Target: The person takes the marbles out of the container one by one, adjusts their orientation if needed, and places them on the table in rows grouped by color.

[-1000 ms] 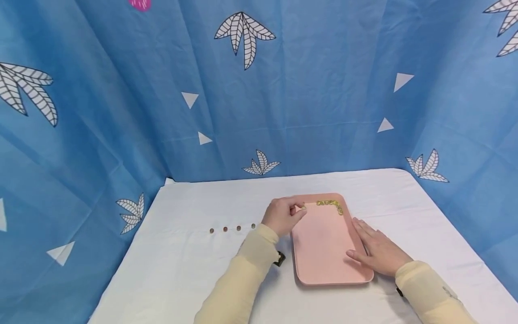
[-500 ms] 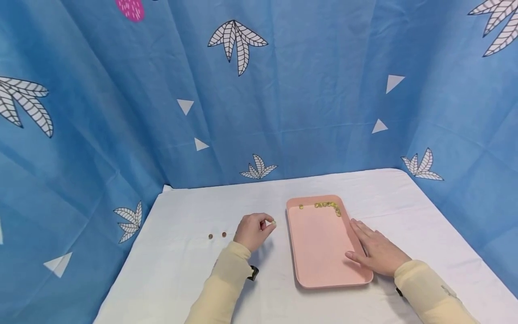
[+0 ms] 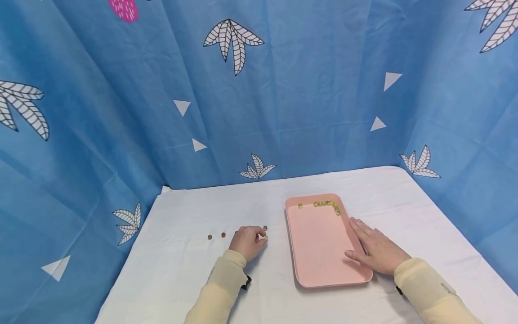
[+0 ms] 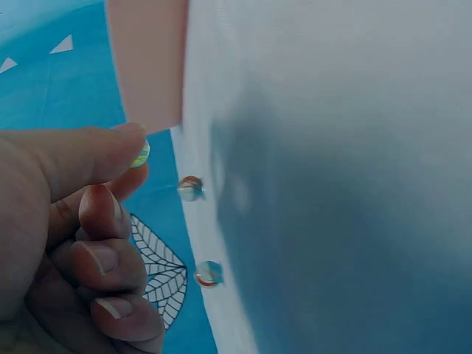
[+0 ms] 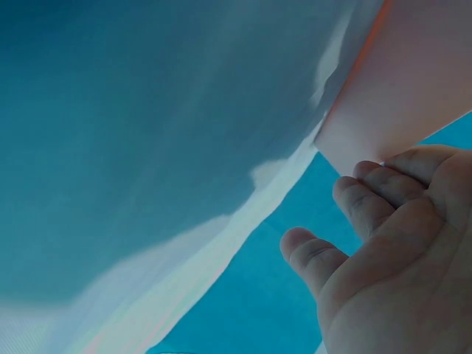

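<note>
My left hand [image 3: 246, 243] is over the white table, left of the pink tray [image 3: 315, 243]. Its thumb and forefinger pinch a small yellow-green marble [image 4: 141, 154]; the other fingers are curled. Just beyond the fingertips lies a dark-looking marble [image 3: 265, 228]. Farther left on the cloth sit two brownish marbles, a left one [image 3: 209, 237] and a right one [image 3: 223, 235]; another is mostly hidden behind the hand. My right hand [image 3: 376, 249] rests along the tray's right side, fingers straight, thumb over the rim. Several yellow-green marbles [image 3: 328, 203] line the tray's far right corner.
One lone yellow-green marble [image 3: 300, 206] sits by the tray's far left corner, apart from the row. A white cloth [image 3: 186, 279] covers the table. Blue curtains [image 3: 315, 99] with leaf prints hang behind it and at both sides.
My left hand has moved left and toward me, from the tray's far left corner to the table. A marble it held there now lies in the tray. The right hand stays put.
</note>
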{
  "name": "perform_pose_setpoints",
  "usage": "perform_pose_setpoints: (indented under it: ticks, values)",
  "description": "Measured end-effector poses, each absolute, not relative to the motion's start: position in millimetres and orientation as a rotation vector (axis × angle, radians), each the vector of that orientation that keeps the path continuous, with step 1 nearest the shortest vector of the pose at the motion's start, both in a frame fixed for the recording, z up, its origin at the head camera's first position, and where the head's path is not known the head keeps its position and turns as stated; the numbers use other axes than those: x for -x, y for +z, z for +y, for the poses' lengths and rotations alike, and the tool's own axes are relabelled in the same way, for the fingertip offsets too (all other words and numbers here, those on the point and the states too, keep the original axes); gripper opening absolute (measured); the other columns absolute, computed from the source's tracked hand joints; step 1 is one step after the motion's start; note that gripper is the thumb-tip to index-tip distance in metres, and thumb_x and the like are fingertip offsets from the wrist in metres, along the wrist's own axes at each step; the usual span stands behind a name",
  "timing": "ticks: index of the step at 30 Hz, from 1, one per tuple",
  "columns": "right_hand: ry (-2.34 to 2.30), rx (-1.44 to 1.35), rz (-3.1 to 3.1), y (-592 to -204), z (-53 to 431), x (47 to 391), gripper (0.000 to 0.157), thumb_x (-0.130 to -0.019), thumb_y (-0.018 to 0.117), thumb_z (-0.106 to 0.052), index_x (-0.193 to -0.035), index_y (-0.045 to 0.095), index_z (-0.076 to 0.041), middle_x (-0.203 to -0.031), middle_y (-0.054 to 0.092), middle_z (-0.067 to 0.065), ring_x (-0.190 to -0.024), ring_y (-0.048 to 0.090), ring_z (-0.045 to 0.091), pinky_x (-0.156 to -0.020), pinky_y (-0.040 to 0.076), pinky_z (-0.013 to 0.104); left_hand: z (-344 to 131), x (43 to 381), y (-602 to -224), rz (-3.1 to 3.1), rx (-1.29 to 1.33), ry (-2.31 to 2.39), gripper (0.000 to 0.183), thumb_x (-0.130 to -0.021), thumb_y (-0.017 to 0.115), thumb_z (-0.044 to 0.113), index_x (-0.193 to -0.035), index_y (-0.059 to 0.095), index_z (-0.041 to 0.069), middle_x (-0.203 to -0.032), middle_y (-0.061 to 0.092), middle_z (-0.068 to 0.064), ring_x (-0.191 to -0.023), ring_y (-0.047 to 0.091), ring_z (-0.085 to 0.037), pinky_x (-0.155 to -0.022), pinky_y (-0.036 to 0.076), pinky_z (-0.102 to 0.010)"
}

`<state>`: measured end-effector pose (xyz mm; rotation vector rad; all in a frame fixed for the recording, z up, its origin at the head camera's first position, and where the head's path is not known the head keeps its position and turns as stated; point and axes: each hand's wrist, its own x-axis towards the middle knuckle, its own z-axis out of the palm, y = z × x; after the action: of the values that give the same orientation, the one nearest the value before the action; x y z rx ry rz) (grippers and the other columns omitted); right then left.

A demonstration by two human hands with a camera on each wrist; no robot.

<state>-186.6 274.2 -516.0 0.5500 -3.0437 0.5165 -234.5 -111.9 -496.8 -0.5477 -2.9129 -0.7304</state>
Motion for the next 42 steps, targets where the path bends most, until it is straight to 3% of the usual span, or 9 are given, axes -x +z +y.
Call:
perform_pose_setpoints:
  ticks: [9, 22, 29, 42]
  values:
    - [0.508, -0.553, -3.039, -515.5, 274.2, 185.6, 0.097, -0.086, 0.057, -0.065, -0.151, 0.024, -0.001, -0.154, 0.026, 0.019, -0.139, 0.028, 0.039, -0.108, 0.025, 0.057, -108.7, 235.4, -503.1, -2.945, 0.559, -0.632, 0.005, -0.083, 0.075, 0.018, -0.087, 0.073, 0.015, -0.057, 0.048, 0.013, -0.051, 0.043, -0.005, -0.063, 0.046, -0.035]
    - [0.51, -0.552, -3.024, -514.4, 273.7, 184.7, 0.097, -0.085, 0.058, -0.064, -0.15, 0.025, 0.0, -0.154, 0.027, 0.019, -0.138, 0.03, 0.039, -0.108, 0.025, 0.058, -105.3, 233.7, -502.5, -3.015, 0.574, -0.593, 0.009, -0.084, 0.074, 0.018, -0.091, 0.074, 0.012, -0.056, 0.051, 0.014, -0.049, 0.046, -0.001, -0.056, 0.044, -0.024]
    - [0.501, -0.56, -3.024, -514.5, 273.6, 185.5, 0.098, -0.085, 0.057, -0.065, -0.15, 0.025, 0.001, -0.153, 0.028, 0.02, -0.138, 0.03, 0.04, -0.107, 0.026, 0.059, -105.1, 234.6, -503.7, -3.0, 0.584, -0.555, 0.009, -0.083, 0.075, 0.019, -0.089, 0.075, 0.012, -0.064, 0.06, 0.011, -0.054, 0.049, -0.001, -0.06, 0.047, -0.026]
    - [0.512, -0.561, -3.028, -511.0, 273.6, 185.3, 0.097, -0.086, 0.057, -0.064, -0.15, 0.025, 0.001, -0.154, 0.027, 0.02, -0.138, 0.029, 0.039, -0.107, 0.025, 0.058, -105.2, 236.4, -503.3, -3.004, 0.572, -0.549, 0.008, -0.083, 0.074, 0.018, -0.088, 0.075, 0.012, -0.063, 0.059, 0.011, -0.055, 0.049, -0.003, -0.062, 0.047, -0.028]
